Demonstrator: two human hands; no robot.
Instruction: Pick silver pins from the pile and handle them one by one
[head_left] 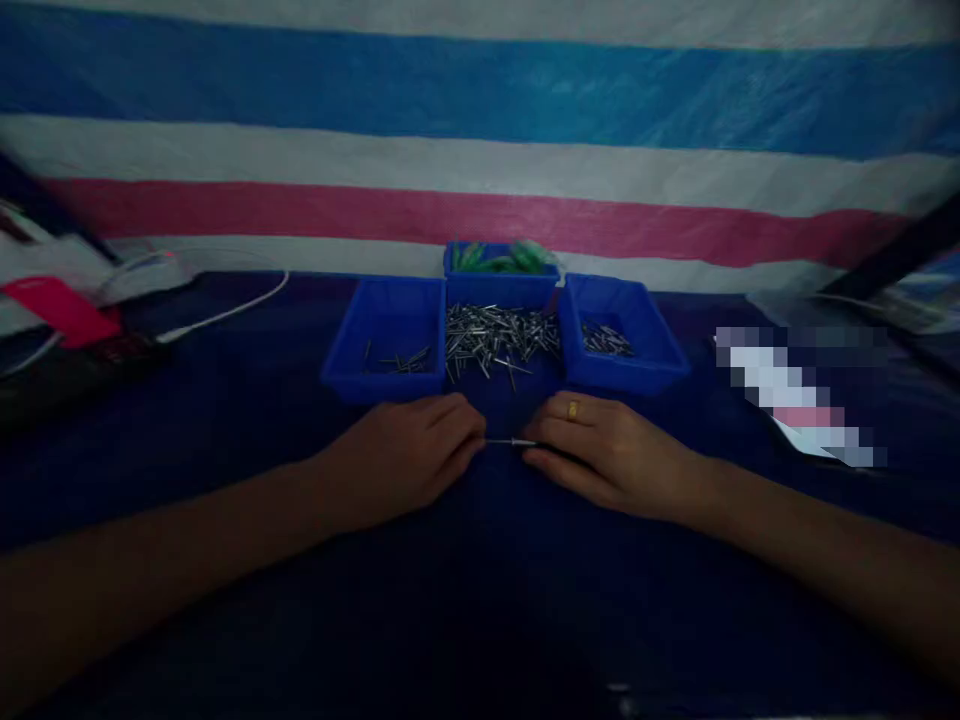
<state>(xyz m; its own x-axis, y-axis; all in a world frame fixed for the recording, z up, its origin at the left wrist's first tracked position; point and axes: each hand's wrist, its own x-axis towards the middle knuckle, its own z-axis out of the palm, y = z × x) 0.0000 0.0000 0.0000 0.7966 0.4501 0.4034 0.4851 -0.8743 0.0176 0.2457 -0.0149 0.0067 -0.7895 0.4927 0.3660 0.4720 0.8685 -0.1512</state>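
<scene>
Head view, hands (420, 452) gripping thin, seemingly metal rod (501, 441)

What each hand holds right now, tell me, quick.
Left hand: closed, holding one end of a slim metal piece.
Right hand: closed, holding its other end.

Striped sheeting (480, 95) hangs behind a white cable (202, 324).

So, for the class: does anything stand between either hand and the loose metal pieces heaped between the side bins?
Nothing visible does. The heap of metal pieces lies open toward the left hand and right hand; the left bin and right bin only flank it. A slim metal piece spans the fingertips.
</scene>
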